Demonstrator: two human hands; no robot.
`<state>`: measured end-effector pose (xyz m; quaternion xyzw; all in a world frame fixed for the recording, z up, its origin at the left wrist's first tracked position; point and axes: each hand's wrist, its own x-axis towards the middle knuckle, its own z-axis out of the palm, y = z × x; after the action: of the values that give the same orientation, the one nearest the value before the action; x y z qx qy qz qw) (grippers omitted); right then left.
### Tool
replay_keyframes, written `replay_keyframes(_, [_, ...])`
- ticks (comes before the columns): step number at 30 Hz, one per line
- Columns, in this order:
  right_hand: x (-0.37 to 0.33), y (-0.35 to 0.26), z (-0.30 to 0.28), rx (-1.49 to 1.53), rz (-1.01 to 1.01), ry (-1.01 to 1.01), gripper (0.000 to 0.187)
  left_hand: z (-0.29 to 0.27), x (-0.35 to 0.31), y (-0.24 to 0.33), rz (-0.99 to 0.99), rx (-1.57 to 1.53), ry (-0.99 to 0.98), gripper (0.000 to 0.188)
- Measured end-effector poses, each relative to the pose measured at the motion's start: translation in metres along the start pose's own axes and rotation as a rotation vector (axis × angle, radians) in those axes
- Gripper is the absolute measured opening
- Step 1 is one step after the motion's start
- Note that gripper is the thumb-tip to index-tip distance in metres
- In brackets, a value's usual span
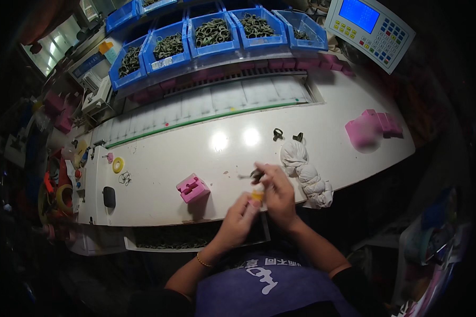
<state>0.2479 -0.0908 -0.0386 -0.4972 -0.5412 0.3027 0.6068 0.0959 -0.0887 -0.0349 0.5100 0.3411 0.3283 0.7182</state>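
Observation:
Both hands are close together over the front of the white table. My left hand is closed, with a small yellow piece at its fingertips; its kind is blurred. My right hand pinches a small dark ring-like part, from which a thin pale end sticks out to the left. The right fingers are just above the yellow piece; whether they touch it I cannot tell. A pink slotted block stands left of my hands. Right of them lies a twisted white cloth, with a dark ring beyond it.
Blue bins of dark ring-shaped parts line the back. A keypad device stands at the back right, with pink blocks nearer. At left lie a yellow tape roll and a black oval object. An open drawer is below the front edge.

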Motion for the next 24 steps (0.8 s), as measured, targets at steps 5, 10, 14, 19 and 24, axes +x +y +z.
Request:
replay_keyframes(5, [0.047, -0.004, -0.023, -0.288, -0.161, 0.013, 0.030, 0.004, -0.009, -0.001, -0.044, 0.085, 0.001, 0.022])
replay_keyframes(10, [0.056, 0.016, -0.036, -0.837, -0.375, -0.090, 0.028, -0.008, -0.005, 0.015, 0.024, 0.223, 0.143, 0.014])
replay_keyframes(14, [0.032, 0.002, -0.033, -0.946, -0.312, -0.070, 0.027, -0.016, -0.010, 0.016, 0.100, 0.308, 0.275, 0.015])
replay_keyframes(19, [0.018, 0.000, -0.037, -0.856, -0.102, -0.251, 0.024, -0.010, -0.008, 0.020, 0.150, 0.353, 0.278, 0.021])
replay_keyframes(24, [0.016, -0.016, -0.035, -0.404, 0.082, -0.209, 0.024, -0.009, -0.010, 0.018, 0.215, 0.363, 0.321, 0.024])
